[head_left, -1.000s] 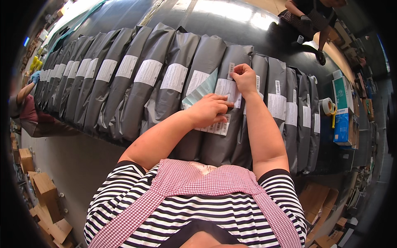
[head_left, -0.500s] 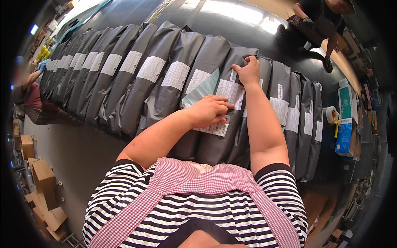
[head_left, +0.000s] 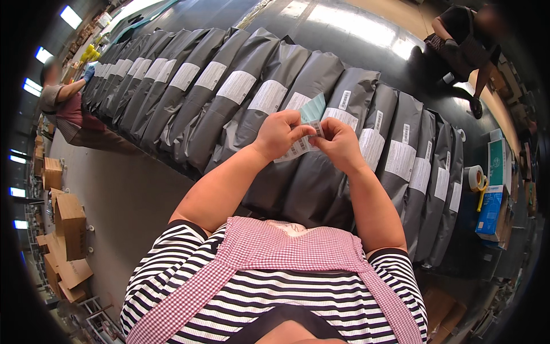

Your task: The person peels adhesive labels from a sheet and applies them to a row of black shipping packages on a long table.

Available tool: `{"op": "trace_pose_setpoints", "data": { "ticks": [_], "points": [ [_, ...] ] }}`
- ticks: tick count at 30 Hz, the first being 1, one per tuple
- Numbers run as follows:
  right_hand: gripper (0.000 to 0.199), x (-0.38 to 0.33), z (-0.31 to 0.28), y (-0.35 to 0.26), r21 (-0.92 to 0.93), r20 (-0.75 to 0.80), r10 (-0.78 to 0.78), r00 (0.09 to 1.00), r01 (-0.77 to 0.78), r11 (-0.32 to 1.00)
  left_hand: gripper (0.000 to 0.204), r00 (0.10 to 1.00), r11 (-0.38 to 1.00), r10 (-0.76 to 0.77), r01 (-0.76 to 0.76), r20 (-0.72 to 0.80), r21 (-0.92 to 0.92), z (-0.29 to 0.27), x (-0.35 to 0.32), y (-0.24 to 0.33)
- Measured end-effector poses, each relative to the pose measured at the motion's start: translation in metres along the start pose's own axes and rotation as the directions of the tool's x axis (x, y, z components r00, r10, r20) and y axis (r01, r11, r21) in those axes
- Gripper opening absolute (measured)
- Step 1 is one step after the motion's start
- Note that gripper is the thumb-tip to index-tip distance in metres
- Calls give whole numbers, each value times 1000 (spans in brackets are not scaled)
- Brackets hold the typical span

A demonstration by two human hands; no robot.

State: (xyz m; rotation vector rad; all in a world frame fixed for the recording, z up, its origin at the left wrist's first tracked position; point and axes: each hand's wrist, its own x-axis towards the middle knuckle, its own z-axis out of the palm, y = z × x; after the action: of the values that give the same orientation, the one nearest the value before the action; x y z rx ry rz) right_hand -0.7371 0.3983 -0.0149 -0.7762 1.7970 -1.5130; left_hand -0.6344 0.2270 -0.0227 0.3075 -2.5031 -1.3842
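Note:
Over the row of grey plastic mailer bags, my left hand (head_left: 279,135) is closed on a sheet of barcode stickers (head_left: 297,151). The sheet's pale green backing (head_left: 313,109) sticks up between my hands. My right hand (head_left: 339,146) pinches the sheet's right edge with thumb and fingertips; whether a single sticker has come loose there is hidden by the fingers. Just beyond, a grey mailer bag (head_left: 360,86) carries a white printed label (head_left: 340,118) and a barcode sticker (head_left: 344,100). Bags to its right bear similar barcode stickers; those to its left show only white labels.
A roll of tape (head_left: 474,178), a yellow-handled tool (head_left: 481,198) and a blue box (head_left: 490,213) lie at the table's right. One co-worker (head_left: 74,114) stands at the row's far left, another (head_left: 467,51) across the table. Cardboard boxes (head_left: 70,226) stand on the floor at left.
My right hand has left the bag's upper part and come back to my left hand, pinching the sheet. My left hand has lifted the sheet off the bags. The barcode stays on that bag.

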Motion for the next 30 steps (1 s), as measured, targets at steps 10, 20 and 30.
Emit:
{"op": "trace_pose_setpoints", "data": {
  "ticks": [10, 20, 30],
  "points": [
    [6, 43, 11, 24, -116, -244, -29, 969, 0, 993, 29, 967, 889, -242, 186, 85, 418, -57, -2, 0],
    [15, 119, -4, 37, 246, -432, 140, 891, -33, 969, 21, 961, 536, -263, 71, 86, 841, -246, 6, -53],
    [13, 130, 12, 49, 141, -554, 122, 824, -52, 989, 27, 595, 799, 418, -600, 686, 33, -74, 31, -67]
  ]
}}
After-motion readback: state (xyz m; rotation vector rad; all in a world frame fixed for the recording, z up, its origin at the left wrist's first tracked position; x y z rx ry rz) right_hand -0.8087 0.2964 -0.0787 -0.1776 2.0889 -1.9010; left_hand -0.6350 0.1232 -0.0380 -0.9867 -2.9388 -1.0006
